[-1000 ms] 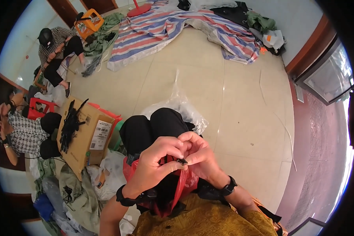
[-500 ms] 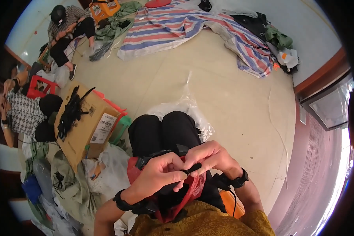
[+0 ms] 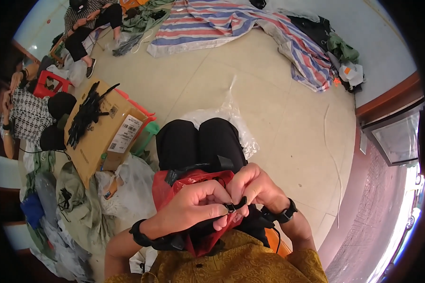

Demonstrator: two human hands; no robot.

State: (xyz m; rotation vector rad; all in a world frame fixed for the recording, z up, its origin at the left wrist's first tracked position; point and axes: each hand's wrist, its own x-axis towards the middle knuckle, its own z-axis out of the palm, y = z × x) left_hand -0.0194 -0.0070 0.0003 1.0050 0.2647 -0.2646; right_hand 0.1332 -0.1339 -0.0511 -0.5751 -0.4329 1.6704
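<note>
Over my lap, my left hand pinches a short black strap close to its small buckle. The fingers of my right hand close on the same strap from the other side, its free end curving up beside the thumb. Fingers partly hide the piece. Beneath my hands, a red plastic bag lies open across my black-trousered thighs, with dark strips at its rim.
At left stands a cardboard box topped with a bundle of black straps. Clear plastic bags and green fabric lie beside it. Two people sit farther left, near a red stool. A striped sheet covers the far floor.
My head view has tilted slightly, shifting the room upward. Both hands still hold the strap; the buckle now shows more clearly between the fingertips.
</note>
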